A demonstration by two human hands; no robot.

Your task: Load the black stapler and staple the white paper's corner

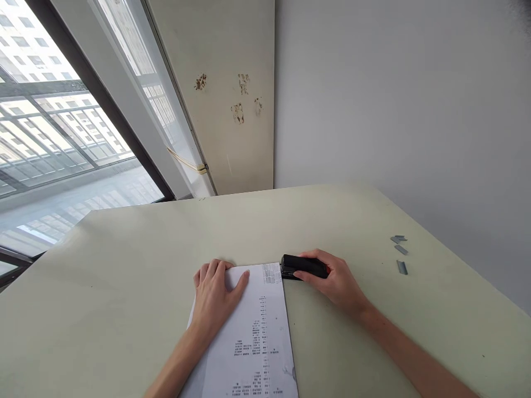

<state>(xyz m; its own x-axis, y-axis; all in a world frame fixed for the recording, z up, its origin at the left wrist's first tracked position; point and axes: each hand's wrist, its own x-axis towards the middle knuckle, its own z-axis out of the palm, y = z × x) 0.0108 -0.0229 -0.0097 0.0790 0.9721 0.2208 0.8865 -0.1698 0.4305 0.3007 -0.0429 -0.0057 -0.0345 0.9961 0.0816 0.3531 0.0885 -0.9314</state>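
Bright daylight pours through the window (62,110) at left, soft shadows on the table (136,287); wide-angle distortion tilts the edges.

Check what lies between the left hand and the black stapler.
Printed paper, with a small block of print near its corner, lies between the left hand and the black stapler in the right hand. The head view shows it.

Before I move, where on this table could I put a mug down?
The widest bare patch of the table lies left of the paper stack and left hand. Another runs beyond the stapler to the far edge. It's crowded where the right hand and stapler meet the paper's corner; grey strips dot the right side.
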